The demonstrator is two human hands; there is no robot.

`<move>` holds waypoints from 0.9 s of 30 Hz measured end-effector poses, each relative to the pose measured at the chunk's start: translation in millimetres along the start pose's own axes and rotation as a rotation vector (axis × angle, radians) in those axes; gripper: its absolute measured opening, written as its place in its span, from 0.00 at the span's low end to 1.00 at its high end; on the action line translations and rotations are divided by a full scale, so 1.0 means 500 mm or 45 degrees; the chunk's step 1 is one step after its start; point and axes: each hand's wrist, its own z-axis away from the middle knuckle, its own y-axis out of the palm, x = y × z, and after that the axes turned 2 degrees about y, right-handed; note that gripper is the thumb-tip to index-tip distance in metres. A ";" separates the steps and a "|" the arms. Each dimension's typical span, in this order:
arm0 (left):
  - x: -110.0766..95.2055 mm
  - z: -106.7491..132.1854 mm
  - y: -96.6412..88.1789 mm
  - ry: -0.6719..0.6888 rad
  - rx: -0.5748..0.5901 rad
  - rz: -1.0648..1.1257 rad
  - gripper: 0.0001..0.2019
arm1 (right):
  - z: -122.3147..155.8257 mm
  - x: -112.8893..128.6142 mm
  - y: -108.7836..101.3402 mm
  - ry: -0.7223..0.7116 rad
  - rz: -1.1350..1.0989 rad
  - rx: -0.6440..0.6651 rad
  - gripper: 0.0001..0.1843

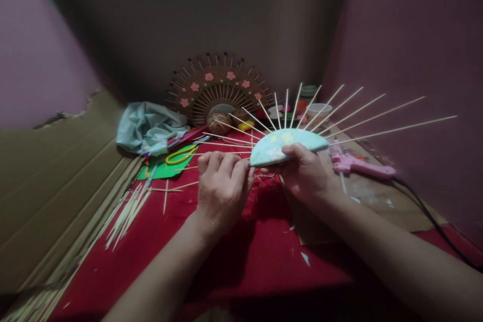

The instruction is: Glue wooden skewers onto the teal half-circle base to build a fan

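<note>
My right hand (pixel 305 173) grips a pale blue half-round piece (pixel 290 142) with faint yellow patches, thumb on its front face and fingers beneath. Thin wooden sticks (pixel 334 105) fan out from its curved edge. At the piece's left corner, my left hand (pixel 224 188) is closed, its fingertips pinched together. A thin wooden stick (pixel 187 185) runs out leftward from behind that hand and seems held there; the fingers hide its inner end.
A finished-looking stick fan with pink flowers (pixel 209 77) stands at the back. A twine ball (pixel 219 123), light blue cloth (pixel 151 123) and yellow-handled scissors (pixel 181 155) lie left. Loose sticks (pixel 126 216) lie on the red cloth (pixel 151 271). A pink glue gun (pixel 362 165) rests on cardboard (pixel 381 198).
</note>
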 end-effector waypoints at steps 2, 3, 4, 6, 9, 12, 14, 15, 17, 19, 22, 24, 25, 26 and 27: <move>0.006 0.000 0.001 -0.023 0.015 0.092 0.04 | -0.001 0.000 -0.001 0.015 -0.002 0.009 0.09; 0.010 0.000 0.001 -0.042 0.030 0.167 0.04 | -0.001 0.000 -0.002 0.019 -0.002 0.014 0.09; 0.015 0.000 0.001 -0.061 0.052 0.253 0.05 | -0.002 -0.001 -0.003 0.018 -0.002 0.015 0.10; 0.022 0.000 -0.003 -0.099 0.078 0.412 0.05 | -0.004 -0.002 -0.005 0.003 0.004 0.004 0.11; 0.023 0.000 -0.008 -0.127 0.038 0.490 0.04 | -0.006 -0.005 -0.008 -0.015 0.010 0.003 0.10; 0.013 -0.002 -0.007 -0.058 -0.005 0.378 0.06 | -0.008 -0.012 -0.011 0.002 -0.002 0.049 0.06; 0.006 -0.003 -0.003 -0.005 -0.014 0.297 0.07 | -0.008 -0.017 -0.012 0.018 -0.010 0.060 0.03; 0.004 -0.003 0.000 0.010 -0.015 0.266 0.07 | -0.008 -0.019 -0.012 0.020 -0.010 0.060 0.02; 0.003 -0.004 0.005 0.028 -0.023 0.209 0.05 | -0.008 -0.022 -0.013 0.015 -0.009 0.062 0.03; 0.004 -0.004 0.007 0.047 -0.033 0.143 0.04 | -0.008 -0.023 -0.013 0.006 -0.010 0.061 0.04; 0.001 -0.005 0.005 0.111 -0.040 0.039 0.05 | -0.008 -0.023 -0.011 0.008 -0.003 0.050 0.04; -0.004 -0.005 0.002 0.177 -0.033 -0.032 0.06 | -0.007 -0.021 -0.009 0.018 0.011 0.036 0.03; -0.007 -0.004 0.002 0.210 -0.025 -0.069 0.07 | -0.006 -0.021 -0.009 0.022 0.017 0.027 0.03; -0.009 -0.003 0.002 0.237 -0.017 -0.101 0.07 | -0.005 -0.021 -0.008 0.025 0.020 0.017 0.03; -0.011 -0.002 0.002 0.254 -0.012 -0.126 0.07 | -0.004 -0.020 -0.008 0.026 0.018 0.009 0.04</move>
